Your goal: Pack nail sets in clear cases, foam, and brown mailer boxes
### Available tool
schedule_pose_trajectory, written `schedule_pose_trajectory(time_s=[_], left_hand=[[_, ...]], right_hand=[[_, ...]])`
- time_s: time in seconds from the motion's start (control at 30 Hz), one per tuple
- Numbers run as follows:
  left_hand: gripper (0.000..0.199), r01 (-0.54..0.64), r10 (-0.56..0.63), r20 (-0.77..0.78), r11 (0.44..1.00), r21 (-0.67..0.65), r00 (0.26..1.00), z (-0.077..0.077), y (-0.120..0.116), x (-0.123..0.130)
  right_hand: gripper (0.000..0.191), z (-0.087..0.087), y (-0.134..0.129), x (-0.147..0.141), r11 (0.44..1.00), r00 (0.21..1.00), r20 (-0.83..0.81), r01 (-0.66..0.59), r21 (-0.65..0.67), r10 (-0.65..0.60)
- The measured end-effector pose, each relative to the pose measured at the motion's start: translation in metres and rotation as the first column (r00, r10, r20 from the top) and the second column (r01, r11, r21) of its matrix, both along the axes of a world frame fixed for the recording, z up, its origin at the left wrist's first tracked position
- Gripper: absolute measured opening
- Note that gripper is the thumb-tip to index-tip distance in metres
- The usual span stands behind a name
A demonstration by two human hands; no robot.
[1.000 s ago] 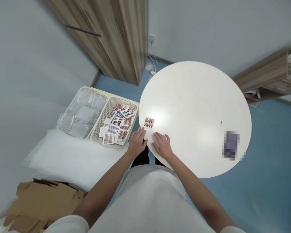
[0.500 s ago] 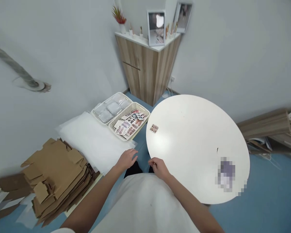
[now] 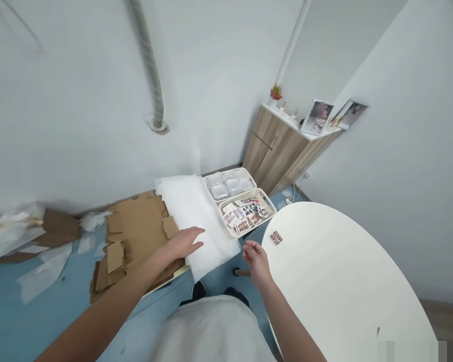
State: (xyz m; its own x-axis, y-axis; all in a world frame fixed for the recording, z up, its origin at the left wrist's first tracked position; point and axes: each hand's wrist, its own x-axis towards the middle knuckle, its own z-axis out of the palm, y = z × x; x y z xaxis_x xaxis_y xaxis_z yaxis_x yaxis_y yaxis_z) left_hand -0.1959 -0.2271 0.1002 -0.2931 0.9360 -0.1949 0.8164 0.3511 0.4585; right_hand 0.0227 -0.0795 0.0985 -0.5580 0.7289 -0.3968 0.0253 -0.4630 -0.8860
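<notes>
My left hand (image 3: 184, 242) hangs open over the edge between the stacked flat cardboard (image 3: 138, 226) and the white foam sheets (image 3: 200, 216), its fingers apart and nothing in them. Close to the left rim of the round white table (image 3: 335, 251) is my right hand (image 3: 255, 255), its fingers curled together; whether anything is between them is too small to tell. Beyond the hands, a cream basket (image 3: 272, 206) holds many cards of patterned press-on nails. Another basket (image 3: 253, 180) behind it contains clear plastic boxes (image 3: 233, 186). One nail card (image 3: 276, 238) lies on the table.
A wooden cabinet (image 3: 279, 146) with picture frames and a small plant stands in the corner. Scraps of plastic and cardboard (image 3: 60, 229) lie on the blue floor at the left. A wrapped pipe (image 3: 151, 65) runs down the wall.
The view has turned left, so the table and cabinet sit further right. My left hand has moved from the foam's near edge toward the cardboard, and both hands reach further forward.
</notes>
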Motion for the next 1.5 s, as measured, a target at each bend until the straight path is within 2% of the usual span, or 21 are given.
schedule_pose_trajectory(time_s=[0.1, 0.2, 0.3, 0.4, 0.47, 0.53, 0.63, 0.73, 0.83, 0.9, 0.97, 1.07, 1.27, 1.4, 1.5], left_hand=[[0.048, -0.009, 0.012, 0.059, 0.999, -0.050, 0.998, -0.001, -0.006, -0.019], [0.056, 0.006, 0.011, 0.136, 0.993, -0.122, 0.991, -0.002, -0.002, -0.033], [0.064, -0.005, 0.042, 0.205, 0.984, -0.180, 0.978, -0.001, 0.012, -0.046], [0.069, -0.060, 0.101, 0.343, 0.990, -0.128, 0.934, 0.005, 0.036, -0.057], [0.069, -0.137, 0.149, 0.509, 0.989, -0.062, 0.848, 0.011, 0.059, -0.063], [0.063, -0.262, 0.198, 0.666, 0.965, -0.004, 0.719, 0.014, 0.087, -0.066], [0.060, -0.443, 0.342, 0.816, 0.888, -0.119, 0.466, 0.011, 0.132, -0.069], [0.059, -0.570, 0.448, 0.851, 0.789, -0.232, 0.275, -0.003, 0.173, -0.070], [0.055, -0.668, 0.490, 0.860, 0.688, -0.283, 0.141, -0.017, 0.201, -0.070], [0.054, -0.715, 0.485, 0.871, 0.637, -0.288, 0.081, -0.022, 0.213, -0.069], [0.054, -0.743, 0.487, 0.873, 0.596, -0.305, 0.032, -0.026, 0.221, -0.069], [0.055, -0.763, 0.517, 0.856, 0.551, -0.338, -0.006, -0.030, 0.228, -0.069], [0.050, -0.778, 0.546, 0.837, 0.541, -0.319, 0.037, -0.031, 0.229, -0.069], [0.051, -0.795, 0.560, 0.828, 0.513, -0.323, 0.025, -0.033, 0.226, -0.071], [0.050, -0.794, 0.535, 0.844, 0.524, -0.308, 0.026, -0.034, 0.226, -0.072]], right_hand=[[0.024, -0.002, -0.005, -0.020, 0.998, 1.000, 0.013, -0.018, -0.055, 0.018], [0.027, -0.008, 0.000, -0.034, 0.995, 0.997, 0.036, -0.059, -0.080, 0.062], [0.030, -0.013, 0.022, -0.048, 0.988, 0.983, 0.098, -0.149, -0.048, 0.153], [0.036, -0.017, 0.057, -0.067, 0.949, 0.935, 0.205, -0.308, 0.062, 0.289], [0.040, -0.020, 0.083, -0.083, 0.904, 0.899, 0.273, -0.394, 0.167, 0.341], [0.042, -0.024, 0.107, -0.099, 0.863, 0.881, 0.320, -0.435, 0.258, 0.349], [0.044, -0.030, 0.138, -0.122, 0.820, 0.875, 0.340, -0.458, 0.344, 0.346], [0.045, -0.036, 0.162, -0.141, 0.790, 0.864, 0.395, -0.468, 0.396, 0.313], [0.049, -0.043, 0.180, -0.158, 0.710, 0.842, 0.483, -0.491, 0.504, 0.239], [0.050, -0.050, 0.188, -0.169, 0.630, 0.828, 0.516, -0.525, 0.573, 0.220], [0.046, -0.057, 0.192, -0.178, 0.574, 0.821, 0.524, -0.548, 0.609, 0.229], [0.039, -0.065, 0.192, -0.186, 0.555, 0.830, 0.504, -0.542, 0.631, 0.238], [0.037, -0.069, 0.186, -0.187, 0.603, 0.851, 0.470, -0.506, 0.617, 0.234], [0.037, -0.069, 0.185, -0.188, 0.599, 0.849, 0.465, -0.513, 0.615, 0.251], [0.038, -0.072, 0.182, -0.189, 0.574, 0.832, 0.505, -0.534, 0.621, 0.228]])
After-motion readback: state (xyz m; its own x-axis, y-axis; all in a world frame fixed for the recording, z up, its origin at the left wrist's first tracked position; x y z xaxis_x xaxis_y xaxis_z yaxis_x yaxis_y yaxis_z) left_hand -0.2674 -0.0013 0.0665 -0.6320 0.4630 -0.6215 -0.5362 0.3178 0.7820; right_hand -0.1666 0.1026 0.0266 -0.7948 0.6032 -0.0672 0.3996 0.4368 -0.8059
